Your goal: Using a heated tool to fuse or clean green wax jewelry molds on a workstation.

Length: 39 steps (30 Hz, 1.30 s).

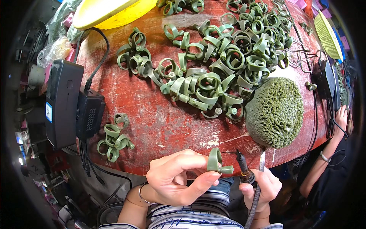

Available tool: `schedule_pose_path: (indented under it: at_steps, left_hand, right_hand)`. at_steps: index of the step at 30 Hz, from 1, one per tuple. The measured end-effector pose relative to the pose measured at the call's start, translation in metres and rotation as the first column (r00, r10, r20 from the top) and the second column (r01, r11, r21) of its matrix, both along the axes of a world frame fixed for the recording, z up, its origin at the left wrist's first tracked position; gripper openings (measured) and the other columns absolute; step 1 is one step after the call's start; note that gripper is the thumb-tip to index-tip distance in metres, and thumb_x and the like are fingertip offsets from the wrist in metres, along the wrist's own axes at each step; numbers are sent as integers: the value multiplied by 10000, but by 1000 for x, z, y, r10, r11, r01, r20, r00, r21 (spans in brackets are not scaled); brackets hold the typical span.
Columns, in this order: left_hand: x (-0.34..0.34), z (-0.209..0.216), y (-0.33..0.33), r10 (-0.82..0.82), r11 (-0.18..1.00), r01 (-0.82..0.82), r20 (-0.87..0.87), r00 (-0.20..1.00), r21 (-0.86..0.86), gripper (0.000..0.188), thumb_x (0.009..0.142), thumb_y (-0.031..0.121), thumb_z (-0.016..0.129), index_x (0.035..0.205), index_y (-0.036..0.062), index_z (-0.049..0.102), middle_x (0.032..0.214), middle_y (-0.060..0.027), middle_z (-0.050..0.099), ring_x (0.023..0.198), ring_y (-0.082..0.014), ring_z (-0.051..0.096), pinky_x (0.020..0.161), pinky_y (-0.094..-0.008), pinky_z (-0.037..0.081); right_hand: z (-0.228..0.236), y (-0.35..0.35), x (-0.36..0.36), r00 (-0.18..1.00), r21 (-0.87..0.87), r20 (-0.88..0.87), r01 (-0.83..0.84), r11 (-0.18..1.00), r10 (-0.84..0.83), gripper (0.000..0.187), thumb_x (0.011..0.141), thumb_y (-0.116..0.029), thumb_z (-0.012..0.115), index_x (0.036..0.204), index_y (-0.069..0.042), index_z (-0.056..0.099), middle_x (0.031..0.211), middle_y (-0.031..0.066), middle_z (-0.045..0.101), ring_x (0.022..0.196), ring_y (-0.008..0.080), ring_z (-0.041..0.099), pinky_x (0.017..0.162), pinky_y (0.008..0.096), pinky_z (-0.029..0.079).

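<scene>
Clearly, the scratched red tabletop (152, 131) was the largest thing in view, its edge bowing toward the person. Spread over its middle and far right lay a heap of green rings (209, 82), overlapping at all angles. At the far left stood a yellow basin (126, 19), partly cut off by the picture's upper edge. Nearer on the left was an upright black box (65, 103) with a smaller black adapter (90, 114) beside it, cables hanging below. A rounded, porous green block (280, 112) sat right of centre, close to the heap. At the far right, a co-worker's arm (324, 158) reached up beside the table.

The left hand (179, 177) was pinching one green ring (214, 160) between thumb and fingers, just off the table's near edge, its short stem pointing right. The right hand (265, 187) was closed around a dark pen-like tool (244, 166); a long grey strip (253, 206) also ran past its fingers, and whether they gripped it I could not tell. A smaller cluster of rings (113, 141) lay apart at left. Smallest was the tool's thin tip (230, 152), aimed leftward at the held ring; contact could not be made out.
</scene>
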State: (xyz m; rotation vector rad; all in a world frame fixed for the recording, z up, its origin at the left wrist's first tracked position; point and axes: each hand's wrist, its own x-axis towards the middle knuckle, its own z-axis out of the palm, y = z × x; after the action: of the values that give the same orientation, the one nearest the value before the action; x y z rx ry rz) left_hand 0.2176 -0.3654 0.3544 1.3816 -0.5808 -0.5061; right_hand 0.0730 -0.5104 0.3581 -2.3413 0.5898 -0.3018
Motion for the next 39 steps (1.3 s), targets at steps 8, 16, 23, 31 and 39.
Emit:
schedule_pose_path:
  at_steps: [8, 16, 23, 31, 39]
  left_hand:
    - [0, 1, 1, -11, 999, 10, 22, 1000, 34, 214, 891, 96, 614, 936, -95, 530, 710, -167, 613, 601, -201, 666, 466, -258, 546]
    - [1, 0, -1, -1, 1000, 1, -2, 1000, -23, 198, 892, 86, 606, 933, -94, 531, 706, -167, 614, 597, -200, 665, 465, -259, 548]
    - [1, 0, 0, 4, 1000, -4, -1, 1000, -21, 187, 892, 76, 601, 934, -92, 531, 703, -168, 617, 593, -199, 664, 465, -261, 547]
    - [-2, 0, 1, 35, 999, -36, -59, 998, -15, 182, 808, -12, 676, 952, -78, 588, 767, -159, 656, 632, -154, 659, 514, -233, 527]
    - [-4, 0, 1, 69, 997, -72, -102, 992, -20, 224, 760, -47, 724, 956, -76, 617, 807, -154, 680, 660, -128, 650, 556, -223, 518]
  right_hand:
    - [1, 1, 2, 1000, 0, -8, 9, 1000, -9, 589, 783, -546, 660, 767, 41, 619, 612, 104, 568, 506, 211, 575, 485, 275, 440]
    - [3, 1, 2, 1000, 12, -25, 14, 1000, -13, 592, 784, -550, 657, 770, 41, 621, 613, 104, 571, 512, 212, 581, 487, 276, 441]
    - [1, 1, 1, 1000, 36, 4, 26, 999, -26, 581, 793, -535, 656, 775, 45, 623, 618, 108, 574, 515, 210, 580, 492, 273, 442]
    - [0, 0, 2, 1000, 20, 4, 5, 1000, -5, 578, 791, -532, 660, 776, 45, 623, 624, 109, 579, 517, 211, 584, 499, 271, 447]
    - [-1, 4, 2, 998, 3, 26, 56, 998, -56, 573, 788, -534, 662, 764, 37, 622, 602, 94, 561, 502, 206, 570, 485, 271, 435]
